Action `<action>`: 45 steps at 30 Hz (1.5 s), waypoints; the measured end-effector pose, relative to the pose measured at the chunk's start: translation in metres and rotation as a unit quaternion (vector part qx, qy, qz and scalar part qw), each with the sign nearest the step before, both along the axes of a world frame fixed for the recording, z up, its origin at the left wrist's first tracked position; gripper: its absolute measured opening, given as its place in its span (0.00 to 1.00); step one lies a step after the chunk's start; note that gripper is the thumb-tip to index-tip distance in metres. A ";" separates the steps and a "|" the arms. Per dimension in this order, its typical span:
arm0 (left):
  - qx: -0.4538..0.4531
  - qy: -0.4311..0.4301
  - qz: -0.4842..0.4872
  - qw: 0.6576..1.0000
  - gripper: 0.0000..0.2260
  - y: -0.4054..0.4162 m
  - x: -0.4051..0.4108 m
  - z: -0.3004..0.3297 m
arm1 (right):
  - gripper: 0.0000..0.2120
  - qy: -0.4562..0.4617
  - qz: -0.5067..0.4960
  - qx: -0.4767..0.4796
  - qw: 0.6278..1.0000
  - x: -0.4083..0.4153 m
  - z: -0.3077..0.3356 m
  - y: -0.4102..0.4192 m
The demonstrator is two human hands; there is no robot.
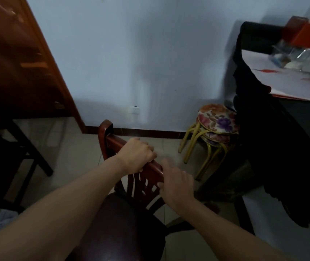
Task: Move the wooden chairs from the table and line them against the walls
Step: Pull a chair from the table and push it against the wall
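Both hands grip our reddish-brown wooden chair (131, 178) by its top rail: left hand (137, 155) wrapped shut, right hand (176, 185) closing its fingers (164, 167). It stands mid-floor, near the pale wall (131, 63); next we should carry it flush there.

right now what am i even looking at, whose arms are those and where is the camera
The camera sits on a person's head, looking forward and down, so the two bare arms are the wearer's own. No machine is involved. The left hand grips the top rail of a wooden chair; the right hand rests on the same rail, blurred, so its grip is unclear. Ahead is a pale wall, with stacked floral stools beside it. At right, a table holds blurred clutter.
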State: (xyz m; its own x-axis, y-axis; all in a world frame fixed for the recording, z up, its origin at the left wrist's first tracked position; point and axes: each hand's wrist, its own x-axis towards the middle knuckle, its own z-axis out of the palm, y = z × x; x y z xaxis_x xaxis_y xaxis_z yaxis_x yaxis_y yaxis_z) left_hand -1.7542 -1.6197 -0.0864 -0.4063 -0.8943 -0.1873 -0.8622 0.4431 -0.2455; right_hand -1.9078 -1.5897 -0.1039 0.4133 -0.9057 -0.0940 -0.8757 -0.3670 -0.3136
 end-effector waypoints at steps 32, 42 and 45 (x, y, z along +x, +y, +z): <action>-0.035 -0.033 0.165 0.985 0.10 -0.286 0.020 0.081 | 0.16 0.050 0.187 -0.077 0.978 0.015 0.069 -0.360; -0.038 -0.010 0.131 0.991 0.10 -0.408 0.050 0.064 | 0.15 0.093 0.156 -0.075 0.981 0.042 0.066 -0.481; -0.039 -0.008 0.120 0.992 0.11 -0.453 0.066 0.059 | 0.15 0.122 0.141 -0.072 0.980 0.060 0.063 -0.524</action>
